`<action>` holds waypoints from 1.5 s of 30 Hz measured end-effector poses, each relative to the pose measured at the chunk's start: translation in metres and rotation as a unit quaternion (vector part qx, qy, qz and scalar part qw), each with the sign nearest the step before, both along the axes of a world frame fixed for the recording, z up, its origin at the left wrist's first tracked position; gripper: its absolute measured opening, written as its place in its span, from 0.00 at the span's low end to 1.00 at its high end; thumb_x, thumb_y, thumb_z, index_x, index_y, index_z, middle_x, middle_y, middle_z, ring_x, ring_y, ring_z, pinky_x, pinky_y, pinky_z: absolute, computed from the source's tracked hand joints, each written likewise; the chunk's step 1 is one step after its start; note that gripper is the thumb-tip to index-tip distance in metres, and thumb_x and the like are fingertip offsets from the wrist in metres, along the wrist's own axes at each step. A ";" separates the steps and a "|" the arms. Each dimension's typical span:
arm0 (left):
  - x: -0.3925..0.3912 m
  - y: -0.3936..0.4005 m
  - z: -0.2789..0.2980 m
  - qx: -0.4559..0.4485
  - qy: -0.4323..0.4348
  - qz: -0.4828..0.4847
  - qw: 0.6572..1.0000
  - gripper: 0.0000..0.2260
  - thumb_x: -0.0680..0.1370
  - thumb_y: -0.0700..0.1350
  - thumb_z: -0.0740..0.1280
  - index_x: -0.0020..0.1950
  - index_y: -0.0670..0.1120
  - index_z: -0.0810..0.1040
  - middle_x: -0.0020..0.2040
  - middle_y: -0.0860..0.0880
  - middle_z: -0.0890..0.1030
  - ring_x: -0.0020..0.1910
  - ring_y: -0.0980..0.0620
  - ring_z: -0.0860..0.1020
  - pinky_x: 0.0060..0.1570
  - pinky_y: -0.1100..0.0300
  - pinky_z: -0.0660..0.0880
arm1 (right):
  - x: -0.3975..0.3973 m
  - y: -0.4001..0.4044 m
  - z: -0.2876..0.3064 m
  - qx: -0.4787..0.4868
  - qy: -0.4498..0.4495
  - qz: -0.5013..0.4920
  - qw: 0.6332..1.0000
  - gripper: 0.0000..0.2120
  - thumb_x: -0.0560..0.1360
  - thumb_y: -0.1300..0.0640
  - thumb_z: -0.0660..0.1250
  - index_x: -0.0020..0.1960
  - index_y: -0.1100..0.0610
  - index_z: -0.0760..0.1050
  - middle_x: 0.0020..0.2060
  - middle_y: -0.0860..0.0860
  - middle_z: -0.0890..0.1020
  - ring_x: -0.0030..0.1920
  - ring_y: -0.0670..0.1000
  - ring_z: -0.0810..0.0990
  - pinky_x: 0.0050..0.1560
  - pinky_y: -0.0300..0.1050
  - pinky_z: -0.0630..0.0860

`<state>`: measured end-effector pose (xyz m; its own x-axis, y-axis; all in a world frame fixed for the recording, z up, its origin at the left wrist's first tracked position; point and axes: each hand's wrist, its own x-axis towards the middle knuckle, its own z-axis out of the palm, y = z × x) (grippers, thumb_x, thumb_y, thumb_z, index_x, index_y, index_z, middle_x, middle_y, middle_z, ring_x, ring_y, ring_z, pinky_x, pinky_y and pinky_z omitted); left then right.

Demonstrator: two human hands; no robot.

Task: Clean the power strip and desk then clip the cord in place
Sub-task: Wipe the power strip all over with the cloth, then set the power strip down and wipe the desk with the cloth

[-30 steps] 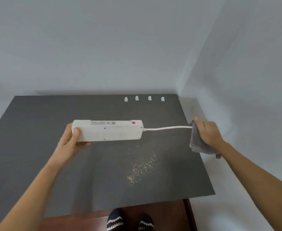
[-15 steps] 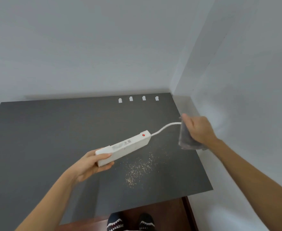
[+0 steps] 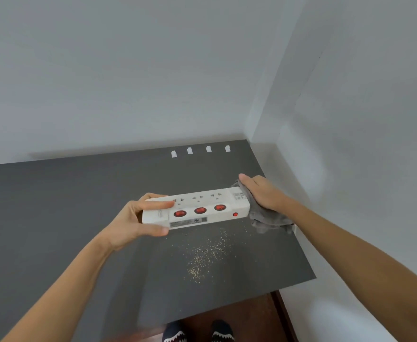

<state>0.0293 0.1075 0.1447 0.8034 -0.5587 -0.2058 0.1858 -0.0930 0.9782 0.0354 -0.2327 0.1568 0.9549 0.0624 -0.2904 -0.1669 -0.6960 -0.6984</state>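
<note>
A white power strip (image 3: 202, 208) with three red switches and a row of sockets is held level above the dark grey desk (image 3: 54, 218), its socket face turned toward me. My left hand (image 3: 134, 220) grips its left end, thumb below and fingers on top. My right hand (image 3: 261, 192) holds a grey cloth (image 3: 266, 218) pressed against the strip's right end. The cord is hidden behind the cloth and hand. A patch of pale crumbs (image 3: 207, 255) lies on the desk below the strip. Several small white cord clips (image 3: 190, 151) stand in a row along the desk's back edge.
The desk sits in a corner, with white walls behind and to the right. Its right edge (image 3: 298, 243) is just beside my right forearm. Below the front edge I see brown floor and my two feet (image 3: 197, 332) in patterned slippers.
The strip has turned from tilted, back side showing, to level with its socket face toward me. My left hand regripped the left end. My right hand slid the cloth from the cord to the strip's end.
</note>
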 end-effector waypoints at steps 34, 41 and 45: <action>0.215 -0.012 -0.156 0.424 -0.103 0.090 0.895 0.38 0.63 0.39 0.78 0.70 0.51 0.68 0.64 0.45 0.68 0.64 0.45 0.66 0.66 0.52 0.62 | 0.229 -0.151 -0.143 -0.219 -0.087 -0.081 0.968 0.32 0.82 0.47 0.51 0.32 0.69 0.76 0.27 0.63 0.76 0.33 0.63 0.79 0.39 0.48 0.70; 0.218 -0.014 -0.163 0.450 -0.098 0.097 0.882 0.39 0.65 0.39 0.77 0.72 0.53 0.65 0.66 0.46 0.68 0.66 0.42 0.63 0.68 0.47 0.62 | 0.234 -0.157 -0.145 -0.171 -0.084 -0.192 0.963 0.32 0.82 0.47 0.49 0.39 0.72 0.76 0.35 0.70 0.79 0.38 0.65 0.79 0.43 0.53 0.70; 0.212 -0.012 -0.161 0.457 -0.078 0.100 0.880 0.46 0.65 0.40 0.78 0.76 0.53 0.56 0.71 0.44 0.63 0.70 0.42 0.59 0.71 0.45 0.59 | 0.233 -0.158 -0.106 -0.089 -0.166 -0.392 0.900 0.35 0.82 0.44 0.44 0.51 0.73 0.76 0.49 0.74 0.79 0.51 0.69 0.79 0.53 0.56 0.72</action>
<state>0.2410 0.0952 -0.0162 0.9252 -0.0618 -0.3743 0.1570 -0.8358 0.5261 0.2680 -0.3906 0.0506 0.7209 -0.6884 0.0799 -0.4586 -0.5602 -0.6898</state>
